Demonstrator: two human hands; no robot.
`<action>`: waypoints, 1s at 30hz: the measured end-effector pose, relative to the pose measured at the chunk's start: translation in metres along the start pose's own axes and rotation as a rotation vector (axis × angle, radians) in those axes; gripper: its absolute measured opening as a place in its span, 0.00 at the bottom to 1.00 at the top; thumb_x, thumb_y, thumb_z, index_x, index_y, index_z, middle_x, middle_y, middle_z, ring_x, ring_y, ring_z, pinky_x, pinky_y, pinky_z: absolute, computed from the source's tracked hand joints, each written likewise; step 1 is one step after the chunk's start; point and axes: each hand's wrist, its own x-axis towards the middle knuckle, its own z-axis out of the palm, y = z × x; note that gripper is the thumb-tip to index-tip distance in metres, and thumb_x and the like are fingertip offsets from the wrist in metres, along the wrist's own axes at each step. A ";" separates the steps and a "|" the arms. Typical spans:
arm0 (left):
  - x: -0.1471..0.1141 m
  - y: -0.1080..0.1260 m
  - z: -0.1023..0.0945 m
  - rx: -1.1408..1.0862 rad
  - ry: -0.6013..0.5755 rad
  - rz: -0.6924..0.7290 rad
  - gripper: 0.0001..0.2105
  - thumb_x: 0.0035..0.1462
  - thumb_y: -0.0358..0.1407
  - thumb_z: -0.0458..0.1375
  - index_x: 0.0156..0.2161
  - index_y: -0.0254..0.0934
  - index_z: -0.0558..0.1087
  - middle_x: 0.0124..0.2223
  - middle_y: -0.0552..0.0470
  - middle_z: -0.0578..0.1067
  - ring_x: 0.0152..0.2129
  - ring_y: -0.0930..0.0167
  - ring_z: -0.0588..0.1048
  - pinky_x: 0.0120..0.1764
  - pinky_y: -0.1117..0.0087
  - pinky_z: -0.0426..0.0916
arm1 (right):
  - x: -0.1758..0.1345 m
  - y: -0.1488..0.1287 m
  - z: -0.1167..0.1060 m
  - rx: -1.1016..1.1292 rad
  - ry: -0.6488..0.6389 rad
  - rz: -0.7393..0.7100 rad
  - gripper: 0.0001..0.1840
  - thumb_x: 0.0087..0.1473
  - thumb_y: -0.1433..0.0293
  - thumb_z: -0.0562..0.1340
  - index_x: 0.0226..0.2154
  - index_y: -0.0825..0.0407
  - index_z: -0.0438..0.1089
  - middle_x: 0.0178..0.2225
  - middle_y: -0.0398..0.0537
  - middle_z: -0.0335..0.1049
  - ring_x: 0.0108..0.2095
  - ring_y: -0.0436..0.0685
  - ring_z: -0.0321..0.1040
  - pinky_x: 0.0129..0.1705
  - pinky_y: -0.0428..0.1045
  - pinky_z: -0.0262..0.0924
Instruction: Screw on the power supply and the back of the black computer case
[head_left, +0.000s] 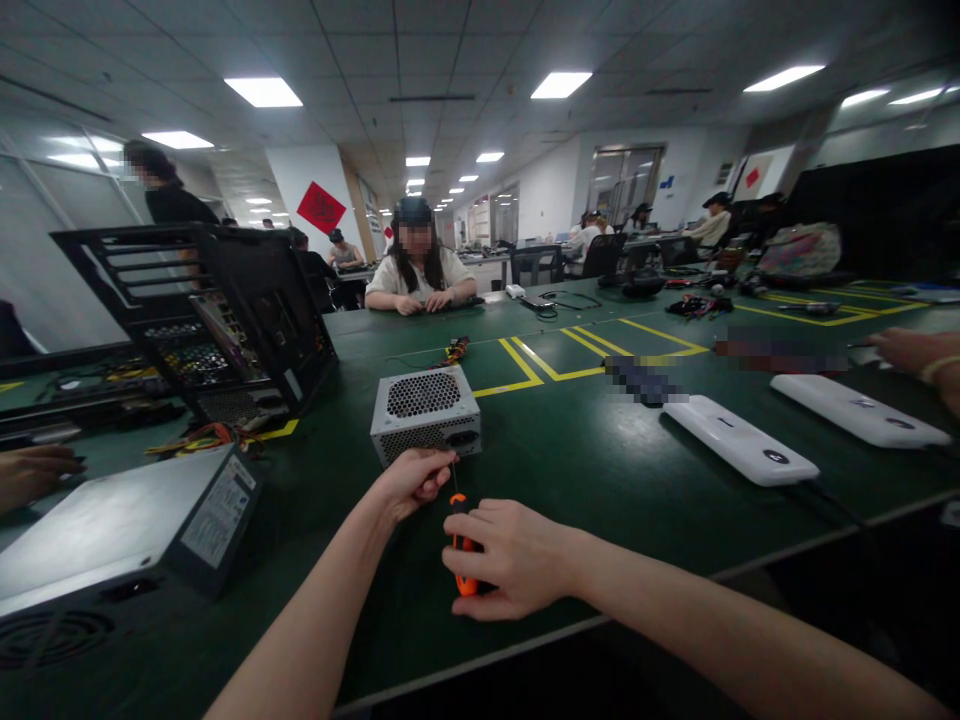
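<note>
A silver computer power supply [424, 395] rests on the green table [600, 540] in front of me, its vented face and socket toward me. My left hand [415, 482] is closed in a pinch at the lower front edge of this box. Whatever lies between those fingertips is too small to make out. An orange and black screwdriver [459, 508] is held by its handle in the curled fingers of my right hand [517, 560]. Its thin shaft points away from me, with the tip close beside my left fingertips.
Left of me lie a larger power supply [127, 530] and an open black computer case [225, 320]. White power banks [739, 440] with cables are at right. Yellow tape [517, 365] marks the table. Another person [420, 270] sits opposite; other people's hands [34, 475] show at both sides.
</note>
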 end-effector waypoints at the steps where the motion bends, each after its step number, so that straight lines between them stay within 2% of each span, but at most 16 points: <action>1: 0.000 0.000 0.000 0.001 0.003 0.000 0.09 0.44 0.35 0.58 0.28 0.31 0.64 0.16 0.61 0.60 0.08 0.87 0.51 0.13 0.83 0.41 | 0.000 0.000 0.001 -0.006 0.011 -0.004 0.21 0.53 0.55 0.48 0.35 0.54 0.64 0.36 0.50 0.64 0.26 0.50 0.60 0.28 0.47 0.53; 4: -0.001 0.000 0.000 0.029 -0.008 -0.008 0.10 0.45 0.37 0.57 0.31 0.31 0.65 0.16 0.60 0.61 0.08 0.86 0.52 0.13 0.83 0.40 | 0.000 0.001 0.007 -0.013 0.056 0.004 0.23 0.52 0.53 0.48 0.33 0.55 0.63 0.34 0.50 0.66 0.25 0.50 0.61 0.27 0.47 0.54; 8: -0.002 0.000 -0.002 0.082 -0.093 -0.014 0.13 0.48 0.39 0.55 0.35 0.30 0.67 0.16 0.60 0.62 0.09 0.86 0.53 0.13 0.82 0.40 | -0.001 0.001 0.012 0.002 0.106 0.064 0.26 0.49 0.49 0.50 0.31 0.57 0.63 0.32 0.51 0.66 0.26 0.51 0.63 0.27 0.46 0.56; 11: -0.001 -0.001 -0.004 0.111 -0.110 -0.008 0.14 0.47 0.40 0.56 0.35 0.29 0.67 0.15 0.61 0.60 0.08 0.86 0.52 0.13 0.82 0.40 | -0.001 0.001 0.010 0.025 0.082 0.078 0.27 0.48 0.49 0.51 0.34 0.57 0.62 0.34 0.52 0.65 0.29 0.51 0.63 0.29 0.46 0.57; 15: 0.003 -0.003 -0.005 0.112 -0.097 -0.005 0.14 0.45 0.41 0.57 0.33 0.30 0.66 0.15 0.62 0.60 0.08 0.86 0.51 0.13 0.82 0.38 | 0.000 0.000 0.003 0.010 0.027 0.041 0.23 0.51 0.53 0.50 0.40 0.54 0.61 0.38 0.52 0.63 0.31 0.52 0.62 0.30 0.46 0.55; 17: 0.005 -0.004 -0.005 0.105 -0.094 -0.010 0.15 0.45 0.42 0.57 0.32 0.30 0.66 0.15 0.62 0.60 0.08 0.86 0.50 0.13 0.82 0.38 | 0.000 0.000 0.003 -0.017 0.029 0.018 0.22 0.52 0.53 0.48 0.39 0.52 0.62 0.37 0.51 0.63 0.29 0.51 0.62 0.29 0.47 0.53; 22: 0.005 -0.005 -0.005 0.111 -0.086 -0.006 0.15 0.45 0.42 0.57 0.32 0.30 0.65 0.14 0.62 0.59 0.08 0.85 0.50 0.13 0.81 0.37 | 0.001 0.002 0.010 -0.043 0.076 0.013 0.27 0.51 0.49 0.47 0.34 0.55 0.64 0.33 0.49 0.65 0.25 0.49 0.60 0.27 0.47 0.52; 25: 0.001 -0.002 -0.006 0.150 -0.092 -0.001 0.15 0.46 0.43 0.56 0.33 0.30 0.65 0.14 0.61 0.60 0.08 0.85 0.51 0.13 0.81 0.38 | 0.001 0.002 0.014 -0.022 0.090 0.036 0.29 0.50 0.47 0.47 0.32 0.56 0.64 0.34 0.50 0.66 0.27 0.51 0.62 0.28 0.46 0.53; 30: -0.006 0.003 -0.005 0.205 -0.119 0.008 0.13 0.46 0.41 0.56 0.32 0.31 0.65 0.16 0.61 0.61 0.08 0.85 0.52 0.13 0.81 0.39 | 0.000 0.001 0.009 0.045 0.014 0.077 0.26 0.50 0.49 0.50 0.36 0.56 0.63 0.37 0.53 0.64 0.32 0.53 0.62 0.32 0.47 0.56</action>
